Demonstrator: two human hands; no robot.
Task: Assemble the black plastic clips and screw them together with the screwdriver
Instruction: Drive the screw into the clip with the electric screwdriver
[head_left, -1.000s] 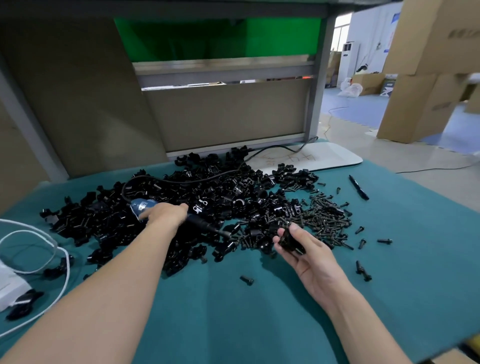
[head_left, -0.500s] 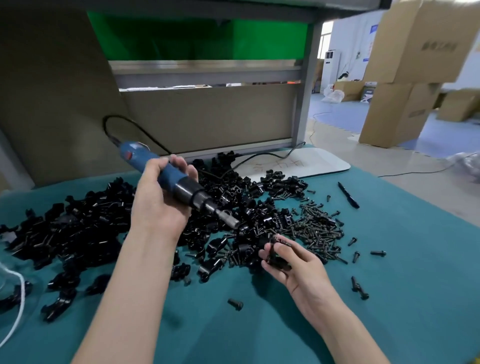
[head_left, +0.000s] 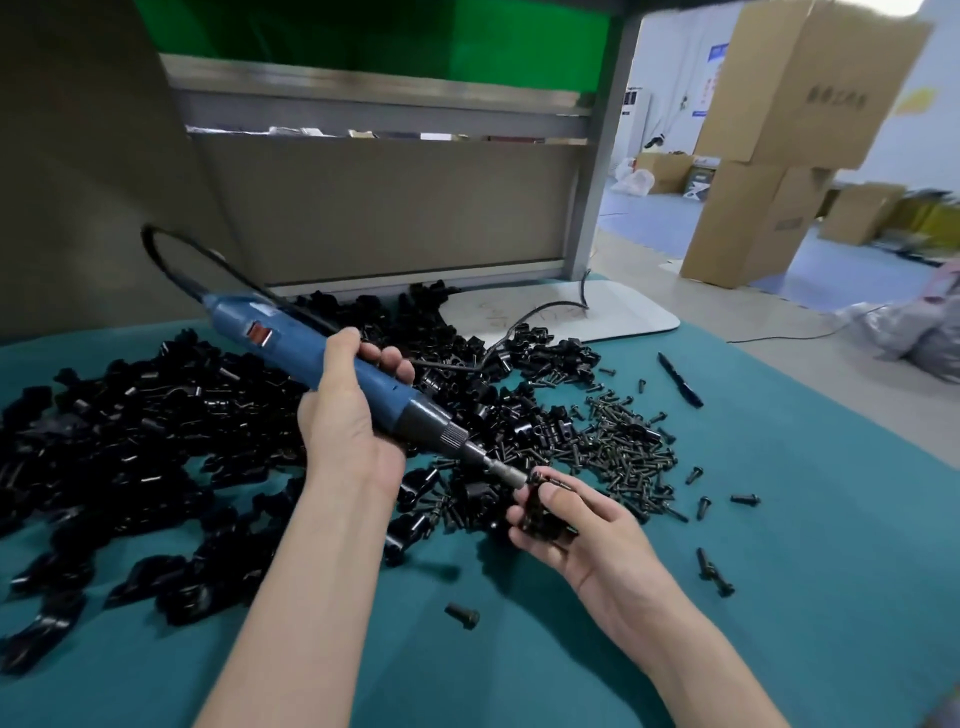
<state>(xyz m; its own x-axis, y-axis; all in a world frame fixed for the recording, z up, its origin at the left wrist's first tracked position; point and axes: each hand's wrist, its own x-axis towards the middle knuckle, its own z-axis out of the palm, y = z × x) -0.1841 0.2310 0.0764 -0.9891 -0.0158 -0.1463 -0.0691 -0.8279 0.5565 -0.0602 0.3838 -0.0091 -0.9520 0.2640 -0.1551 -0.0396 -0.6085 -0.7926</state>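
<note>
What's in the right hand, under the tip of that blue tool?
A black plastic clip, gripped by the right hand; the screwdriver, held in the left hand, touches its top. The hand covers much of it, so any screw there is hidden.

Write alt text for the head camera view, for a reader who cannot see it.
A person's left hand grips a blue electric screwdriver, its bit tip at a black clip pinched in the right hand. Below them, a teal mat holds a wide pile of black clips and a heap of dark screws.
</note>
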